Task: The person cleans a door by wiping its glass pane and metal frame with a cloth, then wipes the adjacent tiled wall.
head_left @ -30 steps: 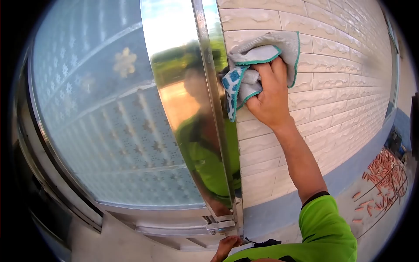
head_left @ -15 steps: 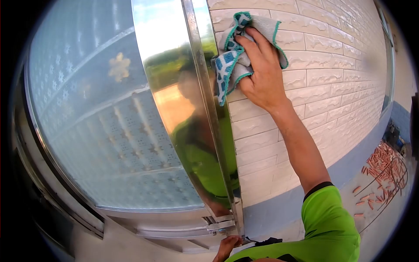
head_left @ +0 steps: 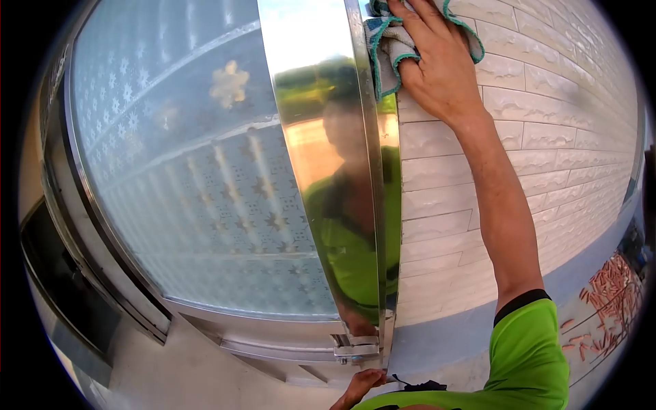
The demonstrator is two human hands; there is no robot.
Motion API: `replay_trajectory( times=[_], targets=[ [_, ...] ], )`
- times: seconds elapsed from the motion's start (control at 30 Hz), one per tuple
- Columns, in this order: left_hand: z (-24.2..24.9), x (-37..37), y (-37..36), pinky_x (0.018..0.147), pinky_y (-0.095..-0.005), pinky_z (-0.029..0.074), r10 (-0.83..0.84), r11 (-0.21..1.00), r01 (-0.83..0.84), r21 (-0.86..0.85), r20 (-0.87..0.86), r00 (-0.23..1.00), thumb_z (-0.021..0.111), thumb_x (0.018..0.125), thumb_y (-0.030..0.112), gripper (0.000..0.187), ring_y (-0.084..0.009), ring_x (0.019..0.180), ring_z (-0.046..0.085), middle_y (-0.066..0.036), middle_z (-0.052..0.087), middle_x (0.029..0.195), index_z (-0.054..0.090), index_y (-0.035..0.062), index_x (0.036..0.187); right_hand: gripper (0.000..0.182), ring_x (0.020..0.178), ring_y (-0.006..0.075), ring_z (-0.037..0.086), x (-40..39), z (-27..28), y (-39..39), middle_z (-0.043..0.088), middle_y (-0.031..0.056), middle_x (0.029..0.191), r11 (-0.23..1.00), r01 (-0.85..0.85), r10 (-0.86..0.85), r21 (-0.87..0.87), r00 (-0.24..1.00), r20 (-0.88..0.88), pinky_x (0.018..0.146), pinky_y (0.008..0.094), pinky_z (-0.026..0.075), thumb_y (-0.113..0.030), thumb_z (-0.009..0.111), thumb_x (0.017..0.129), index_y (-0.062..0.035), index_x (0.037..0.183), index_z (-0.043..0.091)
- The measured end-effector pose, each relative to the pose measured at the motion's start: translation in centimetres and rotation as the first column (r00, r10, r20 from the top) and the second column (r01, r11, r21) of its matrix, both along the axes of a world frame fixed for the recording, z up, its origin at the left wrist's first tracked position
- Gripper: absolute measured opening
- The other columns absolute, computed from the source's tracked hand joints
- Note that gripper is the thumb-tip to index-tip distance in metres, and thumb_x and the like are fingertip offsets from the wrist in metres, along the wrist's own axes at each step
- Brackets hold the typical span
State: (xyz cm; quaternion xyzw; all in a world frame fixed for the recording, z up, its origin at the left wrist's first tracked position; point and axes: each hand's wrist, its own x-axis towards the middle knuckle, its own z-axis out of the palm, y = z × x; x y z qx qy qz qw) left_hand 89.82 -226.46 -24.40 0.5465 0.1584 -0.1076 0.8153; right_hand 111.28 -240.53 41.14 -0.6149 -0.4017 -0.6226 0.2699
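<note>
My right hand presses a grey cleaning cloth with a blue pattern and teal stitched edge against the narrow side of the shiny metal door frame, high up where it meets the tiled wall. Part of the cloth is cut off by the top of the view. Low down, below the metal latch, my left hand is closed beside the door's edge. What its fingers hold is hidden. The polished metal mirrors a person in a green shirt.
Left of the frame is a frosted glass panel with flower shapes. A white brick-textured wall with a blue-grey base band runs along the right. Reddish short pieces lie scattered on the ground at far right.
My right hand and the cloth have moved up along the metal frame. The door and wall appear further right in view. My left hand stays low near the latch.
</note>
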Motion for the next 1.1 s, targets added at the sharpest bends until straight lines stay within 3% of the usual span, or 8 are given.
replay_trajectory(
  times=[0.17,0.43,0.67,0.77,0.93,1.0,1.03,1.1],
  targets=[
    [1.5,-0.1,-0.1,0.098,-0.0336,0.052,-0.01,1.0,0.009,0.011,0.054,0.999,0.059,0.1,0.029,0.038,-0.0223,0.101,0.066,-0.015,0.068,0.106,0.063,-0.0058,0.117,0.065,0.127,0.0374,0.048,2.4,-4.3,-1.1,0.05,0.0097,0.145,0.994,0.111,-0.111,0.011,0.978,0.177,0.111,0.0458,0.033,-0.006,0.053,0.072,-0.0135,0.136,0.055],
    [3.5,-0.6,-0.7,0.094,-0.0324,0.052,0.008,0.999,-0.009,0.033,0.042,0.999,0.058,0.101,0.028,0.036,-0.02,0.095,0.065,-0.013,0.068,0.099,0.063,-0.0056,0.113,0.069,0.133,0.0476,0.036,1.5,-12.4,-3.0,0.044,0.0167,0.148,0.993,0.064,-0.064,0.098,0.998,-0.003,0.113,0.0526,0.026,-0.003,0.049,0.068,-0.0089,0.136,0.055],
    [5.5,-0.8,-0.7,0.091,-0.0309,0.052,0.009,0.999,-0.01,0.031,0.024,1.0,0.058,0.1,0.024,0.035,-0.0187,0.095,0.066,-0.013,0.07,0.103,0.063,-0.0068,0.116,0.07,0.139,0.0406,0.036,-0.1,-18.8,-3.7,0.041,0.0192,0.151,0.995,0.081,-0.089,-0.051,0.98,-0.179,0.114,0.0526,0.024,-0.002,0.049,0.07,-0.0093,0.139,0.053],
    [1.1,-2.1,0.8,0.091,-0.0309,0.053,-0.008,0.995,0.012,0.095,-0.037,0.999,0.059,0.1,0.025,0.036,-0.0199,0.097,0.067,-0.013,0.07,0.107,0.062,-0.0054,0.119,0.069,0.139,0.0441,0.033,1.2,-18.6,-5.4,0.036,0.0236,0.153,0.963,0.031,0.041,0.268,0.965,-0.258,0.115,0.0531,0.022,-0.008,0.048,0.072,-0.0054,0.141,0.049],
    [-4.2,-5.8,3.6,0.09,-0.0338,0.054,-0.098,0.969,0.128,0.213,-0.148,0.984,0.06,0.099,0.031,0.039,-0.022,0.098,0.068,-0.012,0.071,0.111,0.063,-0.0008,0.122,0.068,0.138,0.0465,0.032,-0.1,-20.6,-3.4,0.037,0.0187,0.153,0.997,0.076,-0.07,0.021,0.977,-0.201,0.115,0.054,0.021,-0.006,0.051,0.069,-0.0036,0.137,0.053],
    [-8.4,-7.4,5.4,0.092,-0.0376,0.053,-0.289,0.72,0.32,0.616,-0.152,0.945,0.062,0.096,0.041,0.046,-0.0275,0.099,0.069,-0.013,0.07,0.116,0.064,0.004,0.124,0.068,0.137,0.0456,0.035,-0.7,-21.4,-3.4,0.037,0.0206,0.153,0.998,0.045,-0.056,-0.045,0.96,-0.274,0.115,0.0533,0.022,-0.007,0.051,0.07,-0.0034,0.137,0.053],
    [-10.7,-8.3,6.5,0.092,-0.0376,0.053,-0.288,0.72,0.318,0.617,-0.152,0.946,0.062,0.096,0.041,0.046,-0.0275,0.099,0.069,-0.013,0.07,0.116,0.064,0.004,0.124,0.069,0.136,0.0447,0.037,0.1,-21.6,-4.0,0.036,0.0228,0.153,0.999,0.039,-0.046,-0.03,0.964,-0.262,0.115,0.0528,0.023,-0.008,0.051,0.071,-0.004,0.14,0.052],
    [-14.5,-10.8,8.6,0.098,-0.0448,0.051,-0.432,0.389,0.385,0.837,-0.204,0.878,0.061,0.094,0.049,0.05,-0.0361,0.107,0.067,-0.014,0.069,0.12,0.063,0.0143,0.129,0.069,0.137,0.045,0.036,0.6,-20.6,-4.6,0.036,0.024,0.152,0.995,0.042,-0.019,0.087,0.968,-0.25,0.115,0.0524,0.022,-0.008,0.051,0.071,-0.0038,0.14,0.051]
  ],
)
